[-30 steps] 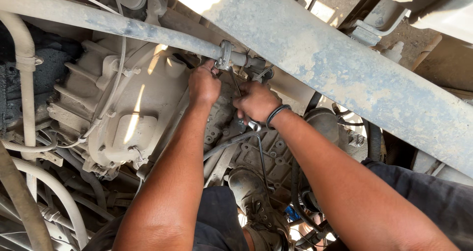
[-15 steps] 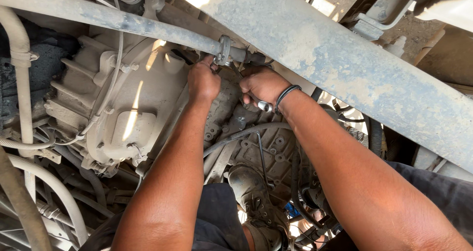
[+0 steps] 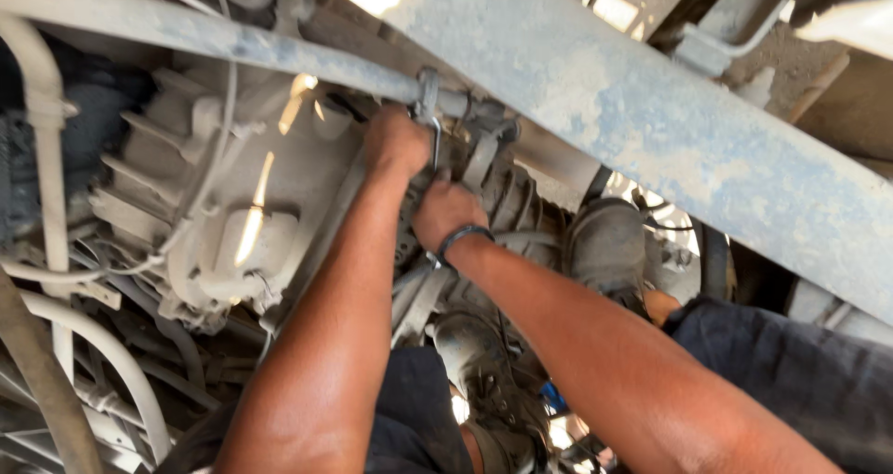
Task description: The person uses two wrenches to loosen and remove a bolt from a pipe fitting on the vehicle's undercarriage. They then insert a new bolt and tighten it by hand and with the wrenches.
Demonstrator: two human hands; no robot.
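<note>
L hand [image 3: 395, 141] was up under the truck, fingers curled tight round a small metal tool [image 3: 435, 148] just below the clamp [image 3: 426, 93] on the long pipe [image 3: 214, 37]. R hand [image 3: 446, 212], black band [image 3: 462, 239] on wrist, sat right beside it against the ribbed housing [image 3: 233, 204]; fingers curled in, couldn't tell what they held. Wide dusty beam [image 3: 651, 111] crossed above both.

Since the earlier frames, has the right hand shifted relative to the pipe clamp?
Yes. The right hand with the black wristband has come in beneath the pipe clamp, closer to the left hand; earlier it sat further to the clamp's right.
</note>
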